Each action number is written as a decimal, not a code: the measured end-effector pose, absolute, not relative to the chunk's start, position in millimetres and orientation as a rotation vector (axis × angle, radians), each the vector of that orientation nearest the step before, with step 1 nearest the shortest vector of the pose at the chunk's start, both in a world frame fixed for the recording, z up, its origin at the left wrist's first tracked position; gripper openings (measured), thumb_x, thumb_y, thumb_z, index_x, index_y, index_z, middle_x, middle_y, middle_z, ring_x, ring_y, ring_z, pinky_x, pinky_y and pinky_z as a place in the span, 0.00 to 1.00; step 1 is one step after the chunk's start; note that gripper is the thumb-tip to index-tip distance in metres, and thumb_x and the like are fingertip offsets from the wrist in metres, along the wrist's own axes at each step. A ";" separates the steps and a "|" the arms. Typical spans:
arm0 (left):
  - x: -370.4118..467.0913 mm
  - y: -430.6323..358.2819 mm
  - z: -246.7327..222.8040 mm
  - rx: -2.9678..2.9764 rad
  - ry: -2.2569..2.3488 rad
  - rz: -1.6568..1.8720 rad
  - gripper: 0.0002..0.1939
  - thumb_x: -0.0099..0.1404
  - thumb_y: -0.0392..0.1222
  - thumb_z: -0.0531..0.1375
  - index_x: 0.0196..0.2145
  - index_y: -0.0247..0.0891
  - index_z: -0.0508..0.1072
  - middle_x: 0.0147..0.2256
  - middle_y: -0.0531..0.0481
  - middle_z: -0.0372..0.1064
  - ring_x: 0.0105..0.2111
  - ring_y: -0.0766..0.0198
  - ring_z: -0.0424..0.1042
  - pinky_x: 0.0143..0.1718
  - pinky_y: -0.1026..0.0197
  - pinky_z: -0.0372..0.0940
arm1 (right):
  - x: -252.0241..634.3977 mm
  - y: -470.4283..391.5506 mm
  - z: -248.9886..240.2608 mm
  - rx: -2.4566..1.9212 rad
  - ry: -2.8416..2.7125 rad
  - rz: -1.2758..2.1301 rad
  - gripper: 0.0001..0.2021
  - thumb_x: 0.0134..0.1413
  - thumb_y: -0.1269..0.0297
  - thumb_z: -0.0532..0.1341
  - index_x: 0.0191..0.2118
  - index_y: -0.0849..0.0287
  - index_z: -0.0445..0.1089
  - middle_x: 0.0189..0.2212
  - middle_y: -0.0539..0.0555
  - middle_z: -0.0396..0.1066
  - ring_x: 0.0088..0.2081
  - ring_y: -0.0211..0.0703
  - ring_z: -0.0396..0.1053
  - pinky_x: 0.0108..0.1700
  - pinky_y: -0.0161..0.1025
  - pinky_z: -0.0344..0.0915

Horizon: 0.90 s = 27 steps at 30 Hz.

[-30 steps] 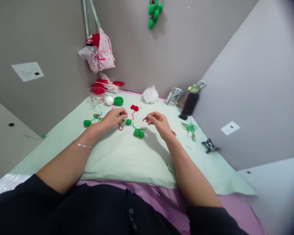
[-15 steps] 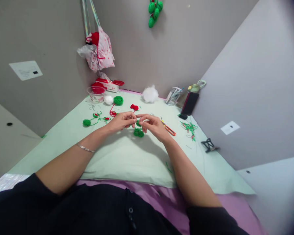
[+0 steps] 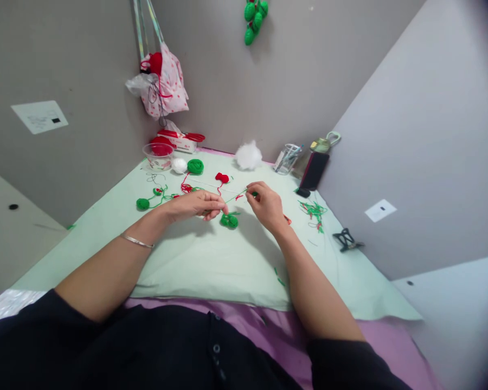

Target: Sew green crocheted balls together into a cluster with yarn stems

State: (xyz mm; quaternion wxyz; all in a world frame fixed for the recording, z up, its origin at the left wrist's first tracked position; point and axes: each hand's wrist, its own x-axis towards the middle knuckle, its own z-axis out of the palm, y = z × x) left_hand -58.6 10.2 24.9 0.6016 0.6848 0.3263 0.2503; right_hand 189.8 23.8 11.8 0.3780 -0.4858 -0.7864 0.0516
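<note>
A thin strand of green yarn (image 3: 236, 197) runs taut between my hands, above the middle of the table. My left hand (image 3: 201, 206), with a bracelet on its wrist, pinches the lower end between closed fingertips. At the upper end, my right hand (image 3: 267, 206) is closed on the strand, and a bit of green shows by its fingers. Just below and between the hands lies a small green yarn bundle (image 3: 229, 220). A red knitted piece (image 3: 222, 177) with a red tail lies beyond them. The orange cutter (image 3: 287, 219) is mostly hidden behind my right hand.
Green yarn balls (image 3: 195, 166), a white ball (image 3: 179, 166) and a clear tub (image 3: 158, 157) stand at the back left. White stuffing (image 3: 249, 156), a pen holder (image 3: 288, 158) and a phone (image 3: 314, 171) line the back. Yarn scraps (image 3: 314, 212) and a black clip (image 3: 348, 239) lie right.
My hands have drawn apart, the right one moving right, and the green strand now stretches between them. The green bundle stays below. The view has shifted slightly.
</note>
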 end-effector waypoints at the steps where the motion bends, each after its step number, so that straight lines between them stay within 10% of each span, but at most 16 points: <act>1: -58.7 9.1 27.1 1.577 0.745 0.616 0.17 0.64 0.54 0.63 0.36 0.36 0.80 0.23 0.52 0.66 0.22 0.69 0.62 0.25 0.63 0.55 | 190.4 24.4 11.3 -1.244 -2.008 0.135 0.06 0.59 0.69 0.58 0.34 0.55 0.73 0.46 0.55 0.77 0.32 0.42 0.70 0.41 0.40 0.63; 19: -58.7 20.7 22.8 1.139 0.616 1.309 0.14 0.61 0.49 0.69 0.35 0.36 0.76 0.46 0.47 0.74 0.31 0.73 0.66 0.34 0.65 0.66 | 175.6 19.5 9.7 -1.089 -1.828 0.699 0.07 0.55 0.60 0.64 0.32 0.57 0.75 0.40 0.54 0.75 0.26 0.34 0.62 0.33 0.38 0.62; 27: -36.9 12.0 8.2 1.423 0.800 1.146 0.19 0.62 0.54 0.65 0.38 0.33 0.79 0.30 0.49 0.72 0.27 0.68 0.68 0.31 0.63 0.65 | 168.0 12.8 20.5 -0.906 -1.377 1.316 0.16 0.44 0.54 0.71 0.36 0.56 0.70 0.31 0.51 0.78 0.29 0.37 0.73 0.36 0.38 0.72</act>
